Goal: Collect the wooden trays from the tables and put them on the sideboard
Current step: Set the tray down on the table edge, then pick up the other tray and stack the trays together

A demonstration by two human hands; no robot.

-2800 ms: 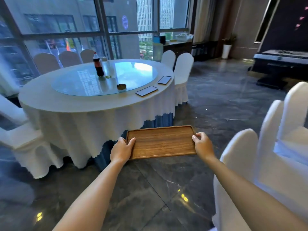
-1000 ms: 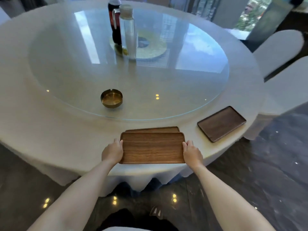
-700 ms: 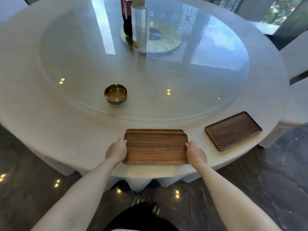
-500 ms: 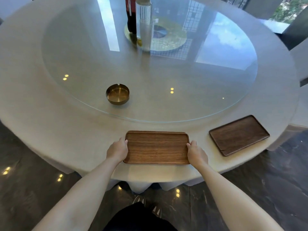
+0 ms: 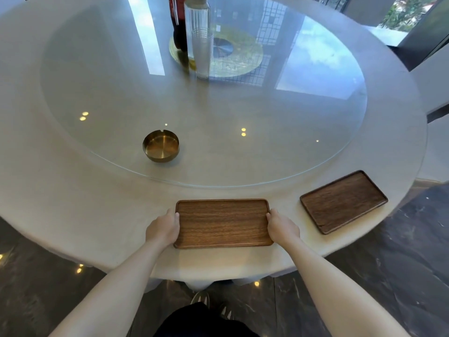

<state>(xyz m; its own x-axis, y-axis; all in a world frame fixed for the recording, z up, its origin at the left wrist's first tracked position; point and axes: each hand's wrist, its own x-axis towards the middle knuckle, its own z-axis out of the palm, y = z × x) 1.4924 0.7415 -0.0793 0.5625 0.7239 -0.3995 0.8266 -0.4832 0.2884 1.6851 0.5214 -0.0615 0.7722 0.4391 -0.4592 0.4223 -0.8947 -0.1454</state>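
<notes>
A large round table draped in a cream-white cloth [image 5: 73, 215] fills most of the view, and a wide circular glass turntable [image 5: 303, 154] lies on its middle, mirroring window light and small ceiling lamps. Below the table's near edge the dark polished marble floor [image 5: 388, 276] shows, with the person's dark trousers and striped shoes at the bottom. At the near rim of the table, on the cloth just outside the glass, lies a rectangular mid-brown wooden tray [image 5: 223, 223] with rounded corners, a low raised lip and a straight grain running along its length; its long side faces the person and it sits level. Whether another tray lies beneath it cannot be told from above. The left hand [image 5: 162, 228] clasps the tray's left short edge, with the thumb on the lip and the fingers curled out of sight beneath. The right hand [image 5: 283, 227] grips the right short edge likewise. A second, darker brown wooden tray [image 5: 343, 201] of the same shape lies to the right, apart from the first, turned at an angle, close to the table's edge. Near the centre of the glass stand a clear ribbed plastic bottle [image 5: 200, 42] and, just behind it, a dark cola bottle [image 5: 178, 27]. A small round brass ashtray [image 5: 160, 149] sits on the glass near its rim, to the left.
</notes>
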